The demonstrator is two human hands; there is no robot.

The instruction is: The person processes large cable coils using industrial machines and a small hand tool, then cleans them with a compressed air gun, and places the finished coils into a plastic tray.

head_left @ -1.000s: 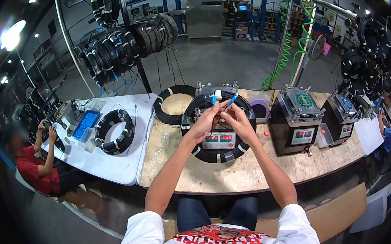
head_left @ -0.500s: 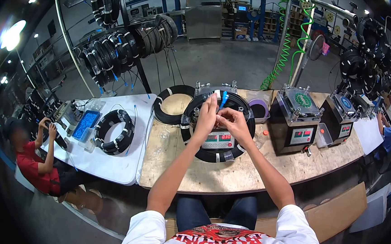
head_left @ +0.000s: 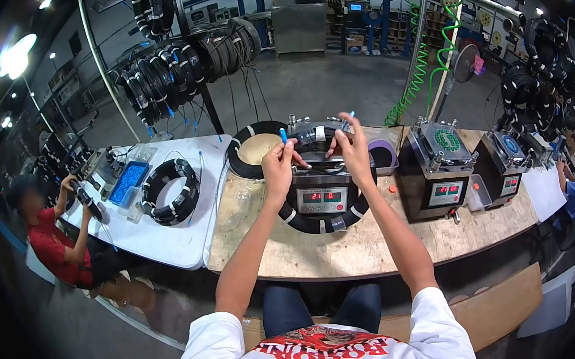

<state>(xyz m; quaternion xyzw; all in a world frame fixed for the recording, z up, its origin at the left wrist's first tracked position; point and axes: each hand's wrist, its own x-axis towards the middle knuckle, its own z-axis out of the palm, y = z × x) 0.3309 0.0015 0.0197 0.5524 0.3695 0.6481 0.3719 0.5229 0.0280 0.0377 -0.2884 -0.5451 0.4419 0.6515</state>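
Observation:
My left hand [head_left: 277,172] pinches a cable connector with a blue cap [head_left: 283,136], held upright over the left side of a polishing machine [head_left: 291,192]. Over the machine's right side, my right hand [head_left: 354,156] has its thumb and fingers bent together around a slim piece with a blue tip [head_left: 352,114], mostly hidden by the fingers. A coil of black cable [head_left: 327,225], bound with white and clear tape, hangs around the machine. Red digits glow on the machine's front panel [head_left: 321,199]. My hands are apart, both above the machine's top.
Another black cable coil [head_left: 240,164] lies to the left on the wooden bench [head_left: 246,250]. Two similar machines, one nearer [head_left: 434,183] and one farther [head_left: 501,169], stand at right. A purple-rimmed tub [head_left: 384,153] sits behind. A co-worker in a red shirt [head_left: 59,243] works at the white table [head_left: 163,247].
My hands were close together over the machine and have moved apart, left hand leftward with the blue-capped connector, right hand slightly up. The panel's digits differ. The co-worker at left has lowered one hand.

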